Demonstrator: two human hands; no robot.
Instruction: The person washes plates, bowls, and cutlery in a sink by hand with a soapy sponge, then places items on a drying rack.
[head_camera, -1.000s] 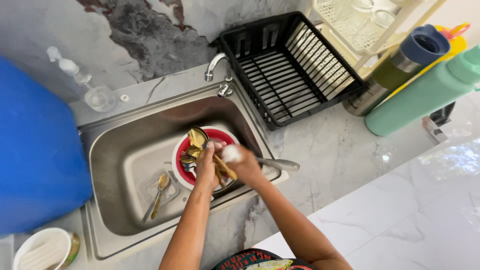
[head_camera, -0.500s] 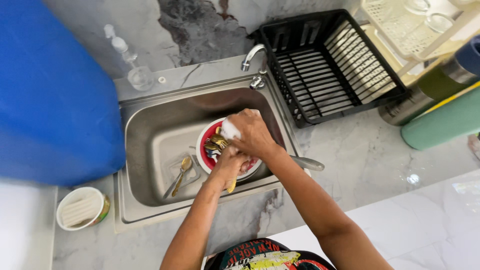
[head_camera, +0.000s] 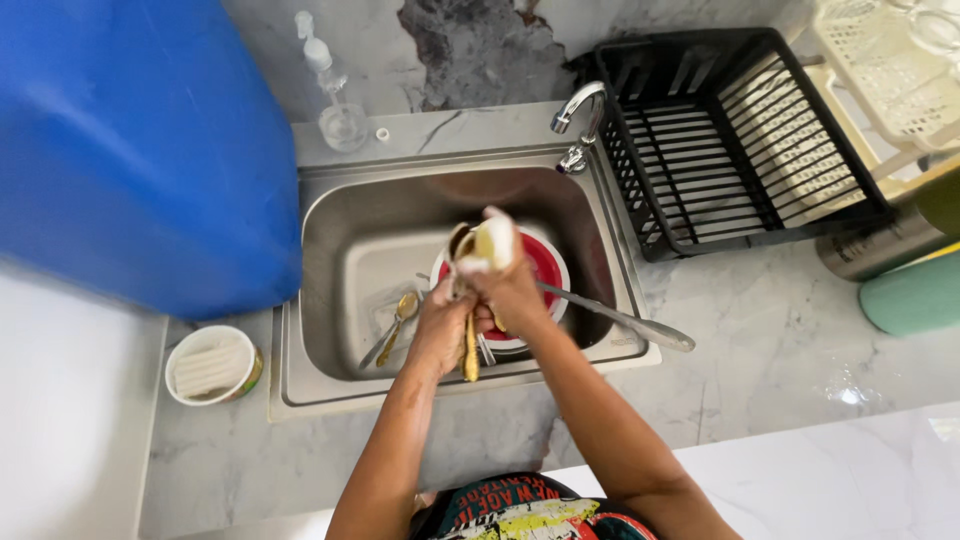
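Over a steel sink, my left hand grips a bunch of gold cutlery whose handles point down toward me. My right hand holds a pale yellow sponge against the top ends of that cutlery. Under both hands a red plate with a white rim lies in the basin. A gold spoon rests on the sink floor to the left. A long steel utensil handle sticks out over the sink's right rim.
A big blue barrel stands at the left. A clear soap dispenser and the tap sit behind the sink. A black dish rack is at the right, bottles beyond it. A small white tub sits front left.
The view has shifted and moved closer. My hands have lifted a little off the plate, and the sponge now sits at the top of the cutlery bunch.
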